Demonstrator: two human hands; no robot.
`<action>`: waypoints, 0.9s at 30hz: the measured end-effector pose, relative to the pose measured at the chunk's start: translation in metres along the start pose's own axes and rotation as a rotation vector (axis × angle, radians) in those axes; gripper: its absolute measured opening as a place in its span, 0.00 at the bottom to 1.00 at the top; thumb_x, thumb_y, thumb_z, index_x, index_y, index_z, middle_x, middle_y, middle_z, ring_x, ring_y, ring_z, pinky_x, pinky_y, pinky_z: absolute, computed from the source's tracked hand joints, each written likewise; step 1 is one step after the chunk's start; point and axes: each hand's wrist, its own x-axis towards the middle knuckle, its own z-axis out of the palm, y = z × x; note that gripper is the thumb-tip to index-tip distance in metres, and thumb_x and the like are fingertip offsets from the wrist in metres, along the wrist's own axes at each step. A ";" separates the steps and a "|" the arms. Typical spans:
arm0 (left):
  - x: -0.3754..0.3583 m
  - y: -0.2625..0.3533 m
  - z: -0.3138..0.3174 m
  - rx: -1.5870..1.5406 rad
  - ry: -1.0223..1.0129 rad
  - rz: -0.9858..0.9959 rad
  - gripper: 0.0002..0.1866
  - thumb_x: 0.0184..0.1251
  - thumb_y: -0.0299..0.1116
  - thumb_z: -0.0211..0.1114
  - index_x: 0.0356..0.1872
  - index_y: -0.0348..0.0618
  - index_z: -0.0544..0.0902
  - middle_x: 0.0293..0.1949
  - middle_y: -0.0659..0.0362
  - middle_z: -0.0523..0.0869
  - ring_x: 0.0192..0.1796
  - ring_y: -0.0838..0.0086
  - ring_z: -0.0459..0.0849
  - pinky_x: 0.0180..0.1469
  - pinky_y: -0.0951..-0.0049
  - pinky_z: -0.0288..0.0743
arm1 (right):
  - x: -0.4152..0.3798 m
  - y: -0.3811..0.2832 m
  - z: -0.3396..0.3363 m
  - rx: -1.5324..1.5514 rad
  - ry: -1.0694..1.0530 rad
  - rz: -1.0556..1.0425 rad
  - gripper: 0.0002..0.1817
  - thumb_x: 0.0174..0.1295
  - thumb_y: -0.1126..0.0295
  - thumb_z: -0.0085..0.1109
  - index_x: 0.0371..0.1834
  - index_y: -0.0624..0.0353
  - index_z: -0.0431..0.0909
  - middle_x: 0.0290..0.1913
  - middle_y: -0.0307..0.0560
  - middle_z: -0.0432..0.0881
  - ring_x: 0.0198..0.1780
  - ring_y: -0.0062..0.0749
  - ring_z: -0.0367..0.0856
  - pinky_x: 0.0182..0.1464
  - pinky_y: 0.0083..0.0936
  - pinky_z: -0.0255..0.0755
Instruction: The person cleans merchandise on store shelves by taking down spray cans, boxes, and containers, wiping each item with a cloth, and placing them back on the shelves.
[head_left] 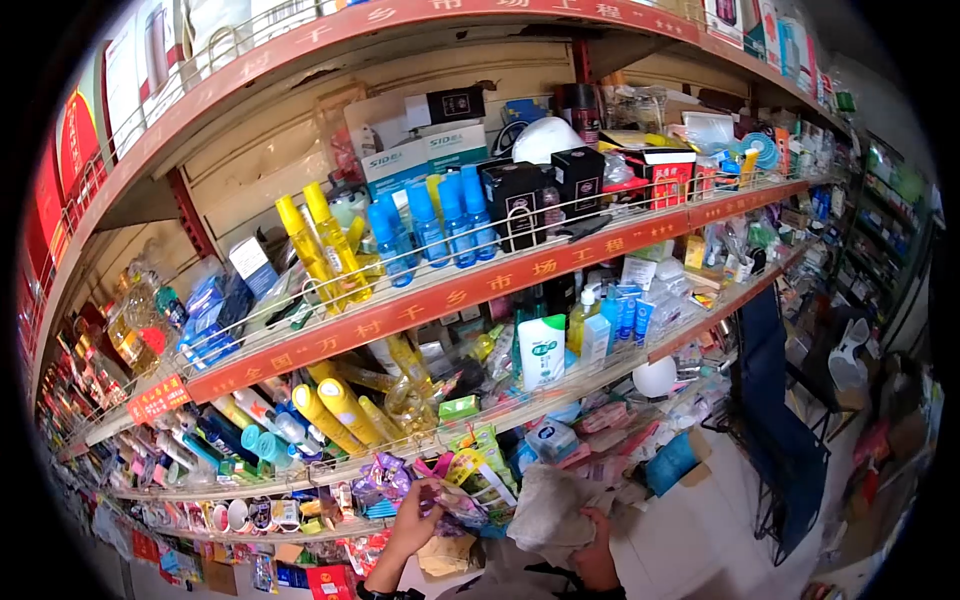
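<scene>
My left hand [412, 525] is closed, its fingers pinching the edge of a purple see-through plastic packet [460, 508] in front of the lower shelf. In my right hand [597, 556] is a crumpled light-grey cloth [550, 512], gripped at its right side and hanging in front of my body. Close by my left hand lie shiny purple packages [383, 480] and a yellow-green packet [482, 475]. What the purple packet contains is too small to make out.
Curved store shelves hold yellow-capped bottles [335, 250], blue spray bottles [425, 225], yellow cans [340, 415] and a green-and-white tube [542, 352]. Wire rails edge the shelves. Heaped packages [600, 430] spill below. A dark blue folding chair [780, 420] stands at right on the floor.
</scene>
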 end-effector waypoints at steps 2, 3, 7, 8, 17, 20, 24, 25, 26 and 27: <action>0.005 0.006 -0.001 -0.048 0.008 0.005 0.22 0.66 0.21 0.63 0.59 0.41 0.68 0.52 0.55 0.77 0.54 0.70 0.79 0.54 0.70 0.76 | -0.014 -0.015 0.010 -0.237 -0.102 -0.262 0.26 0.55 0.71 0.61 0.59 0.56 0.68 0.63 0.51 0.73 0.62 0.44 0.75 0.64 0.43 0.71; 0.008 0.006 -0.001 -0.018 0.029 0.047 0.22 0.66 0.20 0.62 0.60 0.41 0.67 0.53 0.55 0.76 0.54 0.70 0.79 0.54 0.70 0.76 | -0.018 -0.033 0.022 -0.433 -0.104 -0.359 0.30 0.50 0.73 0.67 0.59 0.56 0.67 0.61 0.50 0.73 0.61 0.42 0.75 0.64 0.42 0.70; 0.018 0.016 -0.001 0.024 0.058 0.087 0.24 0.65 0.19 0.61 0.61 0.41 0.67 0.54 0.54 0.76 0.56 0.70 0.78 0.53 0.70 0.76 | -0.008 -0.023 -0.012 -0.768 -0.100 -0.453 0.41 0.38 0.79 0.75 0.59 0.56 0.65 0.58 0.50 0.72 0.60 0.40 0.73 0.65 0.40 0.68; 0.020 0.019 -0.001 0.023 0.058 0.081 0.24 0.65 0.19 0.61 0.61 0.41 0.67 0.54 0.54 0.76 0.56 0.70 0.78 0.53 0.70 0.76 | -0.005 -0.021 -0.022 -0.815 -0.098 -0.449 0.43 0.36 0.81 0.77 0.59 0.56 0.65 0.58 0.50 0.72 0.60 0.39 0.73 0.65 0.39 0.67; 0.040 0.051 -0.001 0.489 0.207 0.307 0.24 0.63 0.25 0.65 0.59 0.34 0.69 0.53 0.45 0.80 0.57 0.55 0.80 0.57 0.61 0.74 | -0.007 -0.060 -0.016 -0.121 0.135 0.012 0.42 0.43 0.80 0.74 0.63 0.61 0.60 0.62 0.56 0.68 0.64 0.46 0.71 0.65 0.43 0.69; 0.052 0.110 0.009 0.530 0.123 0.351 0.21 0.64 0.25 0.63 0.57 0.33 0.71 0.50 0.45 0.82 0.55 0.56 0.83 0.55 0.62 0.76 | -0.003 -0.048 -0.050 -0.371 -0.027 -0.320 0.45 0.42 0.78 0.77 0.64 0.60 0.58 0.61 0.58 0.68 0.64 0.46 0.71 0.65 0.46 0.70; 0.095 0.209 0.028 0.318 0.075 0.564 0.15 0.65 0.21 0.63 0.52 0.34 0.74 0.43 0.51 0.86 0.47 0.72 0.87 0.50 0.73 0.79 | -0.029 -0.120 0.024 -0.662 0.002 -0.409 0.34 0.51 0.71 0.71 0.61 0.51 0.64 0.64 0.51 0.68 0.65 0.45 0.70 0.65 0.47 0.70; 0.106 0.242 0.036 0.240 0.076 0.623 0.13 0.67 0.22 0.63 0.50 0.34 0.74 0.42 0.54 0.86 0.46 0.74 0.86 0.50 0.73 0.79 | -0.034 -0.133 0.038 -0.685 0.017 -0.414 0.31 0.53 0.69 0.70 0.60 0.49 0.65 0.65 0.50 0.69 0.65 0.45 0.70 0.65 0.47 0.70; 0.120 0.267 0.045 0.146 0.077 0.667 0.12 0.68 0.24 0.63 0.50 0.35 0.74 0.40 0.58 0.86 0.44 0.75 0.86 0.50 0.72 0.79 | -0.036 -0.135 0.038 -0.695 0.042 -0.417 0.34 0.51 0.71 0.72 0.60 0.50 0.65 0.64 0.50 0.69 0.65 0.44 0.70 0.66 0.46 0.69; 0.135 0.292 0.051 0.113 0.060 0.713 0.11 0.70 0.26 0.63 0.50 0.35 0.74 0.38 0.60 0.84 0.43 0.76 0.84 0.49 0.73 0.79 | -0.038 -0.137 0.038 -0.705 0.067 -0.419 0.36 0.48 0.72 0.74 0.60 0.51 0.65 0.64 0.49 0.69 0.65 0.44 0.70 0.66 0.44 0.69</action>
